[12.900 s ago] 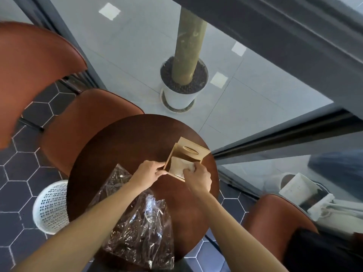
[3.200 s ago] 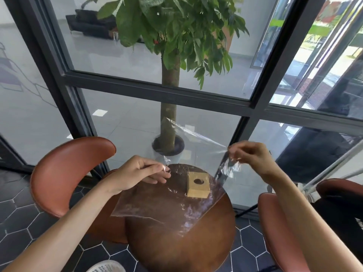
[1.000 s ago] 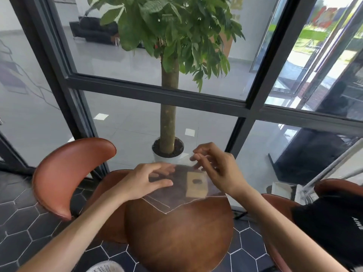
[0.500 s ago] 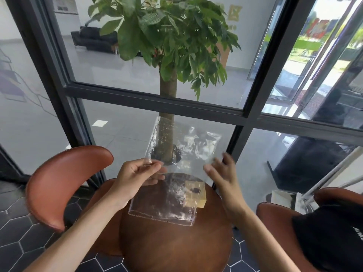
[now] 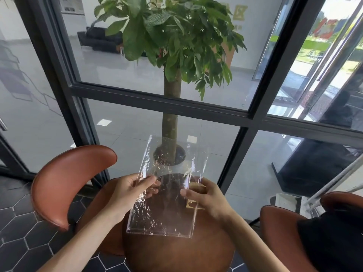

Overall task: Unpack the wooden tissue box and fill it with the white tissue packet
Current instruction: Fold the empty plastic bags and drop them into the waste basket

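Observation:
A clear plastic bag (image 5: 165, 203) is held flat in the air above the round brown table (image 5: 180, 252). My left hand (image 5: 131, 191) pinches its left edge. My right hand (image 5: 206, 197) grips its right side, fingers curled on the film. The light wooden tissue box (image 5: 193, 204) stands on the table behind the bag, mostly hidden by my right hand; only a corner with part of its round hole shows. The white tissue packet is not visible.
A brown leather chair (image 5: 66, 181) stands at the left, another brown chair (image 5: 282, 238) at the right. Beyond the table a dark-framed glass wall (image 5: 157, 101) has a potted tree (image 5: 170, 114) behind it. Dark hexagonal tiles cover the floor.
My right hand has closed on the bag's right side, which it was only reaching for half a second ago. The bag is now held by both hands and hangs lower over the table.

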